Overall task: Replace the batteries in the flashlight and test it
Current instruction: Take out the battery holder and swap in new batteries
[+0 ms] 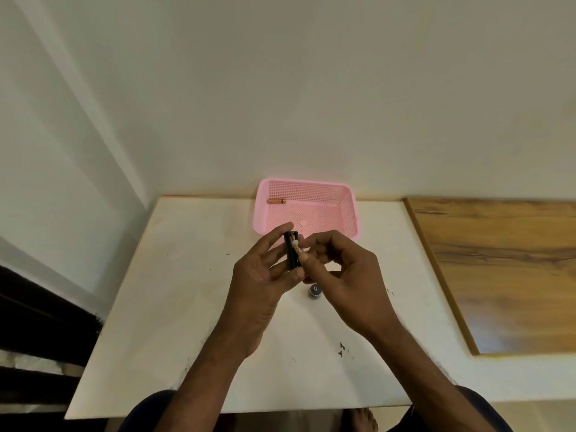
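Observation:
My left hand (265, 275) grips a black battery holder (291, 252) upright above the middle of the white table. My right hand (339, 269) pinches a small battery (298, 246) with a white tip and orange body, tilted against the holder's right side near its top. A small grey flashlight part (314, 290), round with a dark centre, stands on the table just below my right fingers. One orange battery (276, 201) lies in the far left corner of the pink basket (349, 210). The rest of the flashlight is not in sight.
The pink mesh basket stands at the table's far edge against the wall. The white table (174, 300) has dark scuff marks near its front. A wooden board (505, 269) lies to the right. My knees and a foot show below the front edge.

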